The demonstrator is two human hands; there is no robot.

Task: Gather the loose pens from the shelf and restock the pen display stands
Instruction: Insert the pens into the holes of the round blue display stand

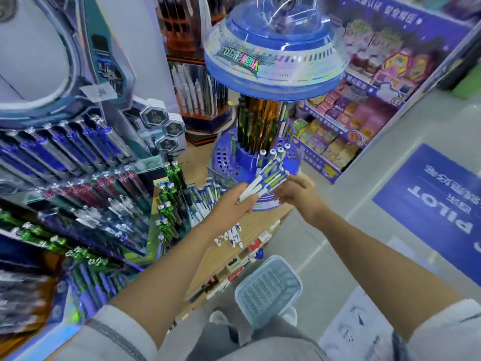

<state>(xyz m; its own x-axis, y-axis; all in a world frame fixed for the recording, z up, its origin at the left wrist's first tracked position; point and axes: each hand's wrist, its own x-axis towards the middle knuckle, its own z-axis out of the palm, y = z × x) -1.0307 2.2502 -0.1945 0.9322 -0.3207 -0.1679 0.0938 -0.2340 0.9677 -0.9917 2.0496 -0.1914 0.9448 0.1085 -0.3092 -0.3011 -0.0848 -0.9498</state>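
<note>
Holding a bundle of white-and-blue plastic pens (263, 183) just before the round blue perforated display stand (229, 157).
Left hand (231, 203) grips the bundle; right hand (296, 196) curls at its lower ends, and whether it grips them cannot be told. Loose white pens (231, 238) lie on the wooden shelf (221, 257).

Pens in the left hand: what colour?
The pens are white with blue and green bands; head view.

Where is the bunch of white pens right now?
In the head view, near the middle, the bunch of white pens is gripped in the left hand, with the right hand close against it, just in front of the round blue display stand.
</note>
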